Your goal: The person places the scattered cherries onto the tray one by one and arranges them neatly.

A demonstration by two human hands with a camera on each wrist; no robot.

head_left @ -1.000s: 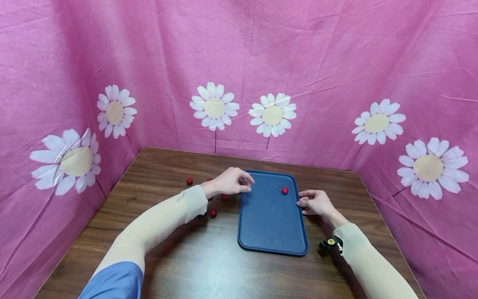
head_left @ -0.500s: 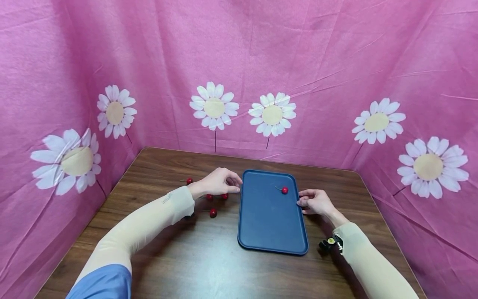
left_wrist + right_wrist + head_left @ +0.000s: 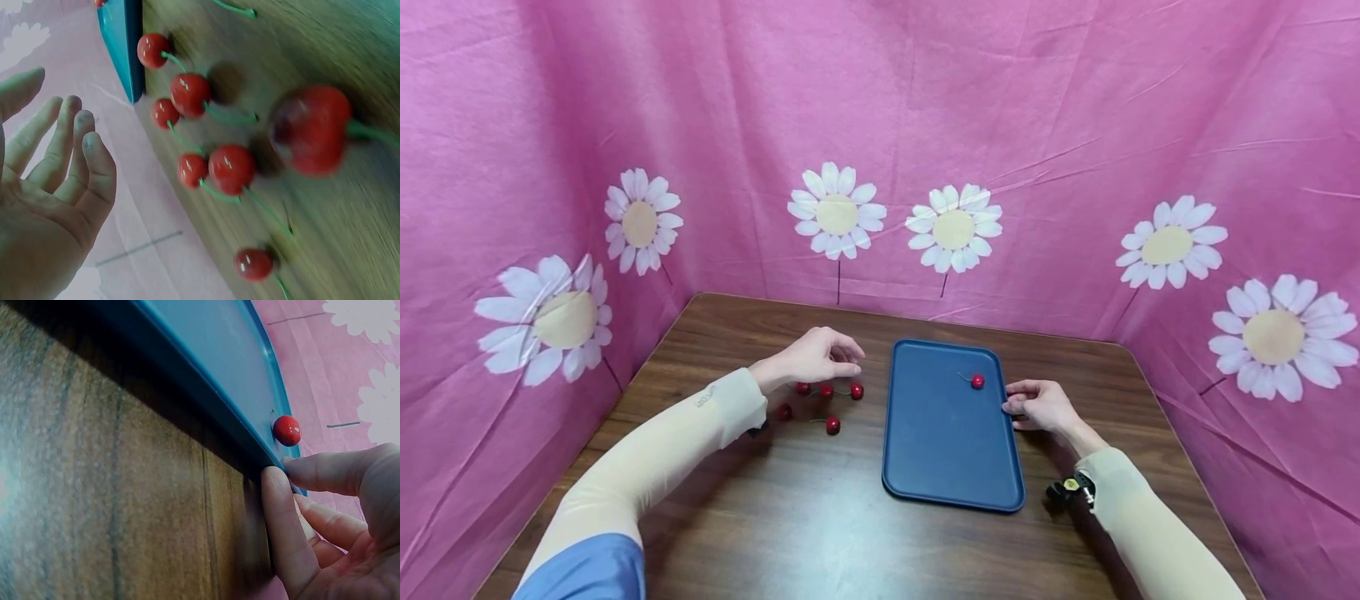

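Note:
A blue tray [image 3: 951, 454] lies on the wooden table with one red cherry [image 3: 977, 382] near its far right corner. My right hand [image 3: 1030, 404] lies beside the tray, thumb and index fingertip pinching its right rim [image 3: 206, 419]; that cherry [image 3: 287, 430] sits just past them. Left of the tray, my left hand [image 3: 831, 358] hovers empty, fingers loosely curled, over several loose red cherries [image 3: 826, 389] with green stems. In the left wrist view the relaxed fingers [image 3: 75, 156] hang apart from the cherries [image 3: 232, 169], with the tray's corner [image 3: 128, 50] behind.
The wooden table [image 3: 790, 517] is enclosed by pink cloth [image 3: 880, 100] printed with daisies at the back and both sides. A small black and yellow wrist camera [image 3: 1067, 489] sits on my right forearm. Bare wood lies in front of the tray.
My left hand has drawn back leftward from the tray's left edge to above the loose cherries. The right hand, tray and its cherry stay put.

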